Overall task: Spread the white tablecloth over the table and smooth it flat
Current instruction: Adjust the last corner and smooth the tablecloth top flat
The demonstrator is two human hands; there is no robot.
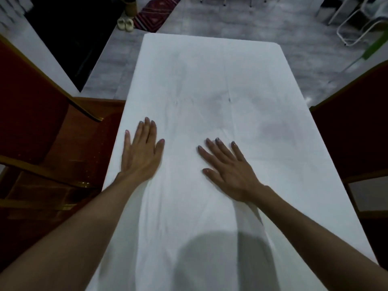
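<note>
Already the white cotton tablecloth [210,85] covers the whole long tabletop, faint creases at its centre and folds toward six o'clock. Both palms press flat on it: the left hand [142,152] at nine o'clock by the edge, the right hand [228,171] near centre, fingers straight and spread, grasping nothing. Red upholstered chairs [37,114] flank both sides.

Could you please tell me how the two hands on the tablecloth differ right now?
The left hand lies near the cloth's left edge, fingers close together; the right hand lies nearer the middle, fingers spread and angled leftward. Both press flat, palms down, on the white tablecloth.
</note>
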